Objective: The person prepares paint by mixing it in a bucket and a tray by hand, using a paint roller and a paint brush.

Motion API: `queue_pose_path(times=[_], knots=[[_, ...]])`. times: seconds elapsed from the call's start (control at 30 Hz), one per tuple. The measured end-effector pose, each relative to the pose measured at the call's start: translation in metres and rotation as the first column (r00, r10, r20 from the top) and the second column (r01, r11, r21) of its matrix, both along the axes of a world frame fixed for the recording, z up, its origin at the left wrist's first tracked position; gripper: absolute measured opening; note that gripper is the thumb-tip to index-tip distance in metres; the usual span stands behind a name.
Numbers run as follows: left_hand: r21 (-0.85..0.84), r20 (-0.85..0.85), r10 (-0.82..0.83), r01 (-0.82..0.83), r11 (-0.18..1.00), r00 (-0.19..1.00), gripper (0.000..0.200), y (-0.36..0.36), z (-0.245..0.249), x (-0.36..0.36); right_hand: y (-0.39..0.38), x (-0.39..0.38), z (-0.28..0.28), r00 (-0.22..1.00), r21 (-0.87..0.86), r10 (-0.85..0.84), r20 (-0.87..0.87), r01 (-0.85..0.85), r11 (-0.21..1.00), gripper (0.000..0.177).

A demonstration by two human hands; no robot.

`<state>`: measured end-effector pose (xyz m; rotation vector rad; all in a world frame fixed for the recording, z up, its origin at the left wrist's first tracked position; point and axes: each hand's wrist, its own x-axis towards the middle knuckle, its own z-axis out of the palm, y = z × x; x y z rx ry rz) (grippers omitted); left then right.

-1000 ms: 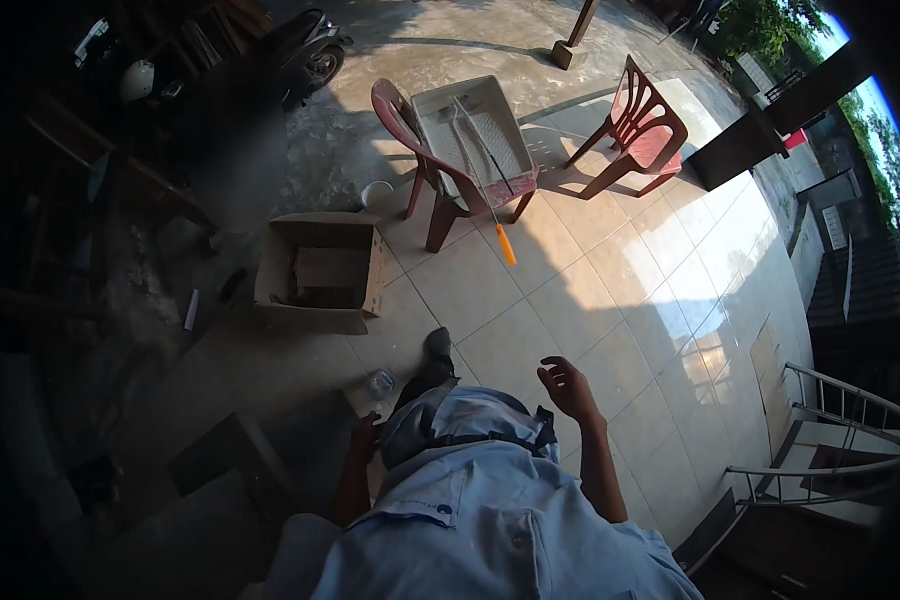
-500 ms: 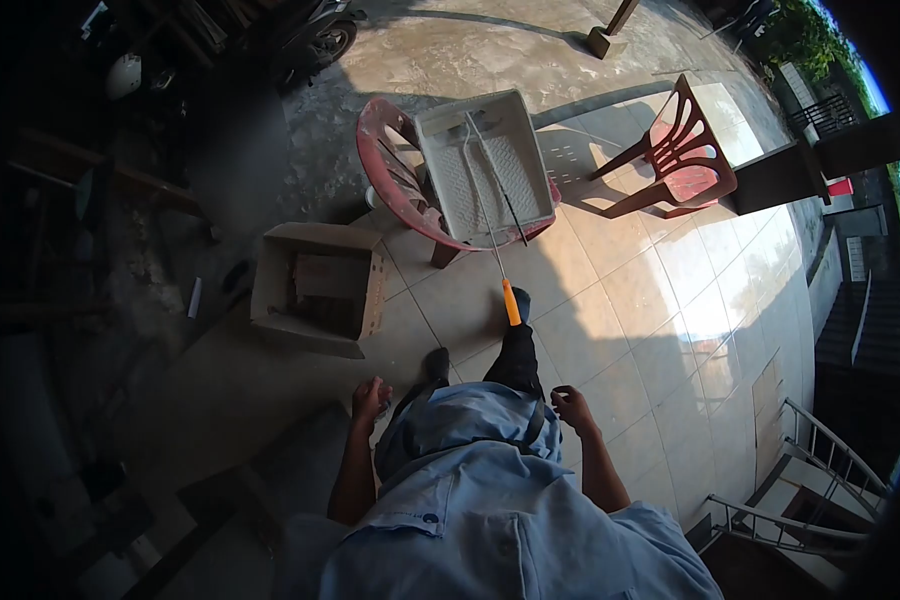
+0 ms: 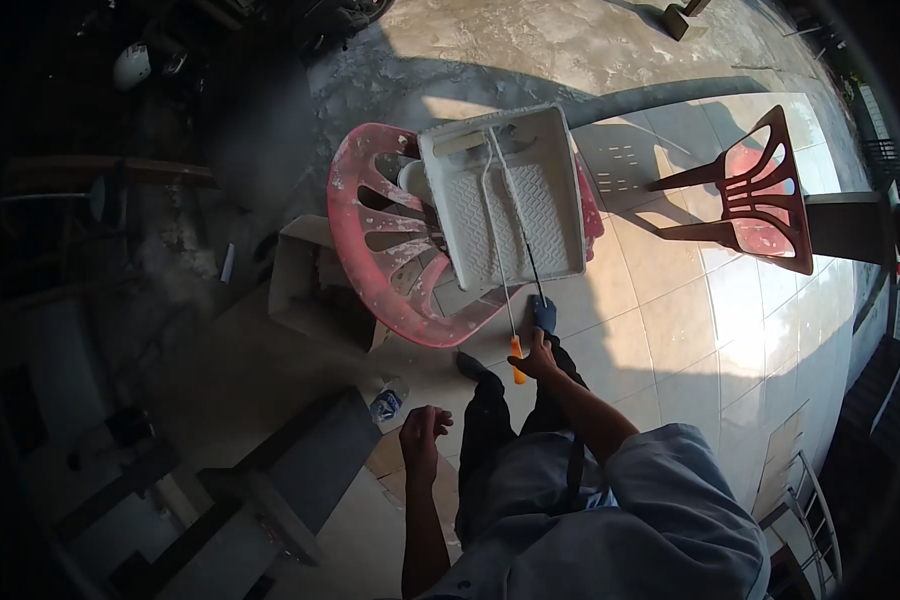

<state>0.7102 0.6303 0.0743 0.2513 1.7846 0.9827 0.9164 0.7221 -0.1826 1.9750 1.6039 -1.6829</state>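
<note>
My right hand [image 3: 536,357] is at the orange handle [image 3: 519,374] of a paint roller, its thumb across the handle and its fingers apart. The roller's thin metal rod [image 3: 500,262] runs up into a white paint tray [image 3: 578,225], where a pale roller sleeve [image 3: 460,143] lies near the far end. Beside that rod lies a second thin rod [image 3: 532,262], pale above and dark at its lower end. Under the tray stands a paint-spattered red plastic chair [image 3: 355,225]. My left hand [image 3: 425,432] hangs empty in the air, fingers loosely curled and slightly apart.
A cardboard box [image 3: 300,270] sits on the floor left of the chair, partly hidden by it. Near my left hand is a clear plastic bottle [image 3: 389,400], beside a dark box-like object [image 3: 320,455]. Another red chair [image 3: 765,195] stands to the right on sunlit tiles.
My right hand has moved from my waist forward to the orange handle. The view has shifted closer to the chair and tray. My left hand stays empty.
</note>
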Motion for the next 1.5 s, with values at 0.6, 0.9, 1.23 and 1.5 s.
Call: queue_pose_path(times=[0.6, 0.9, 1.23, 1.5], knots=[[-0.035, -0.397, -0.113, 0.107, 0.994, 0.911, 0.056, 0.267, -0.189, -0.003, 0.081, -0.065, 0.011, 0.748, 0.203, -0.594, -0.297, 0.657, 0.726, 0.092], [-0.445, -0.607, -0.441, 0.178, 0.878, 0.661, 0.057, 0.303, -0.232, -0.001, 0.082, -0.052, 0.022, 0.914, 0.312, -0.322, -0.246, 0.389, 0.867, 0.029], [-0.181, -0.654, -0.234, 0.151, 0.972, 0.719, 0.034, 0.294, -0.213, 0.016, 0.106, 0.026, 0.099, 0.965, 0.207, -0.2, -0.168, 0.233, 0.95, 0.036], [0.255, -0.771, 0.002, 0.305, 0.918, 0.637, 0.021, 0.302, -0.154, 0.061, 0.121, 0.142, 0.161, 0.994, 0.277, -0.037, -0.1, 0.064, 0.959, 0.043]])
